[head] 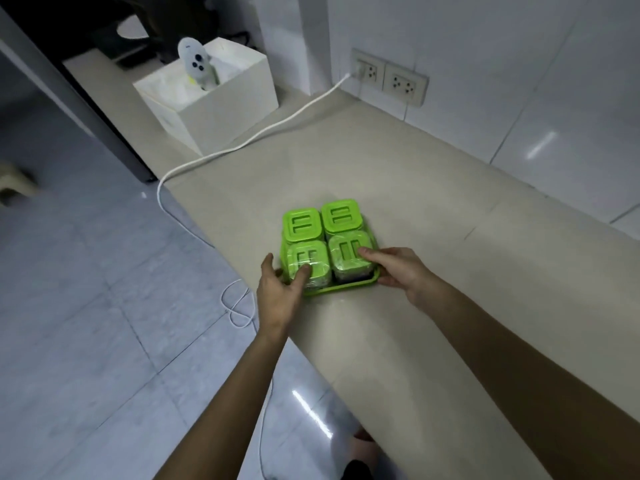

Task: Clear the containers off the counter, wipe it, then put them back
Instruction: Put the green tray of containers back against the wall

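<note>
While both hands reach in from the near edge, a green tray (341, 288) sits on the beige table (433, 209), close to its left edge and near the person. Four containers with green lids stand in it, two by two, touching or nearly so: far-left container (300, 225), far-right container (341, 216), near-left container (308, 263), near-right container (349, 256). Near pair looks wrapped in clear film; contents dark at the base, too blurred to tell. Left hand (277, 296) at the tray's left near corner: thumb lies on the near-left container's lid, fingers curl around the tray's left side, partly hidden. Left grip is narrow, closed on tray and container together. Right hand (401, 271) at the tray's right near corner: fingertips rest on the near-right container's lid, thumb tucked under or against the tray rim; grip likewise clasps the tray edge. Cannot tell whether the tray is lifted or resting flat. Farther along the table, a white open box (221, 109) with a pale handheld device (195, 65) standing in it. White cable (263, 133) runs from a wall socket (367, 69) across the table beside the box, drops over the left edge to the grey tiled floor (86, 271). Second socket (403, 84) just to the right of the first. White tiled wall (519, 81) behind.
</note>
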`<control>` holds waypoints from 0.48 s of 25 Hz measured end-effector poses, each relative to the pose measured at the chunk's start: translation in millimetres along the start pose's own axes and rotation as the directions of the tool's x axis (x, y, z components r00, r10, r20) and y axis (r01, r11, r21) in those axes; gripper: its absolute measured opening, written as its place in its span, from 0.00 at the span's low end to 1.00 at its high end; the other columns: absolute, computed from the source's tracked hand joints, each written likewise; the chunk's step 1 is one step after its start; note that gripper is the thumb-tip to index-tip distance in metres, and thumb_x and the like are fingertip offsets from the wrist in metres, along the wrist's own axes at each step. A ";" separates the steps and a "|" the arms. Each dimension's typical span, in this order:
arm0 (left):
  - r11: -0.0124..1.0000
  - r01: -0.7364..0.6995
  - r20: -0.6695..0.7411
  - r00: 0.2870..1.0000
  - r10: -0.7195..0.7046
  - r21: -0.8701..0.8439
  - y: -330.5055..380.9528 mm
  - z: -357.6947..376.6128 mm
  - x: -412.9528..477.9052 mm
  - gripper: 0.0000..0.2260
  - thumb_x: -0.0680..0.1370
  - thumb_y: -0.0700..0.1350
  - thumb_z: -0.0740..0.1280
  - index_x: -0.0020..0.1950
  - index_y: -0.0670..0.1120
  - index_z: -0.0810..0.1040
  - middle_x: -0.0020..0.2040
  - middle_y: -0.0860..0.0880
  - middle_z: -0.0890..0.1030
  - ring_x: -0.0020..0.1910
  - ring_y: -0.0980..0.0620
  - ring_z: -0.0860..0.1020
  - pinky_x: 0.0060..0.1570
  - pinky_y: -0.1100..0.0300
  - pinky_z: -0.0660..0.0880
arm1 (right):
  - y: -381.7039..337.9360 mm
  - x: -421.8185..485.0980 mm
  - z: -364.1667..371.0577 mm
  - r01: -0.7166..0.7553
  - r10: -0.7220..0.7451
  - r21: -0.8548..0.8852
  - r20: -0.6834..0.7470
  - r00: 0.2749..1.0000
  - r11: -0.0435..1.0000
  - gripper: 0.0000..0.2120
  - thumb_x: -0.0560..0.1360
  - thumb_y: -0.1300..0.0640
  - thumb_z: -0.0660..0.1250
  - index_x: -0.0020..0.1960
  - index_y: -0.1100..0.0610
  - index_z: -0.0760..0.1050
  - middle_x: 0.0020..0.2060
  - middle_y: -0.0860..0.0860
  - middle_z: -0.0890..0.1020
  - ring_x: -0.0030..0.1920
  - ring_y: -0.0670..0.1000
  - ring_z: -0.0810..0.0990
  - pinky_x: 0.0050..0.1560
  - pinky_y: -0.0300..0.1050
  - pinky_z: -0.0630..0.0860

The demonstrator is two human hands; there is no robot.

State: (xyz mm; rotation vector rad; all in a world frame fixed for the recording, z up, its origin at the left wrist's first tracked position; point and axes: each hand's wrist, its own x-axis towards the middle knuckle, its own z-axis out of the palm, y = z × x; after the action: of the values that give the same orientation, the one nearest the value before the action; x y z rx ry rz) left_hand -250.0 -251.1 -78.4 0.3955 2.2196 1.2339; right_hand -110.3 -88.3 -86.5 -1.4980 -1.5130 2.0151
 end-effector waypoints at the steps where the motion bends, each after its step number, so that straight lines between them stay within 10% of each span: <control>1: 0.999 0.041 -0.001 0.999 -0.041 0.011 -1.2 -7.6 5.3 0.39 0.69 0.60 0.72 0.74 0.46 0.63 0.64 0.44 0.77 0.62 0.46 0.77 0.64 0.50 0.72 | -1.9 1.9 4.5 -0.002 0.002 -0.013 0.013 1.000 1.000 0.24 0.67 0.46 0.75 0.56 0.61 0.80 0.50 0.54 0.84 0.51 0.51 0.81 0.45 0.42 0.78; 12: 0.997 -0.068 0.327 0.944 0.051 0.042 40.3 56.3 1.7 0.32 0.62 0.64 0.75 0.59 0.47 0.79 0.48 0.48 0.85 0.46 0.52 0.84 0.51 0.55 0.80 | 13.8 -41.7 -83.3 -0.059 0.083 0.216 -0.104 0.991 0.975 0.10 0.72 0.51 0.72 0.45 0.58 0.79 0.41 0.52 0.82 0.39 0.46 0.79 0.34 0.35 0.75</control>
State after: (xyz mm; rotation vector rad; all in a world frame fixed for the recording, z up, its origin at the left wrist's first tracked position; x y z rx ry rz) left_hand -218.1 -190.5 -68.3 0.6434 1.9705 1.0553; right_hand -19.0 -72.7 -69.6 -1.5691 -1.1756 2.0199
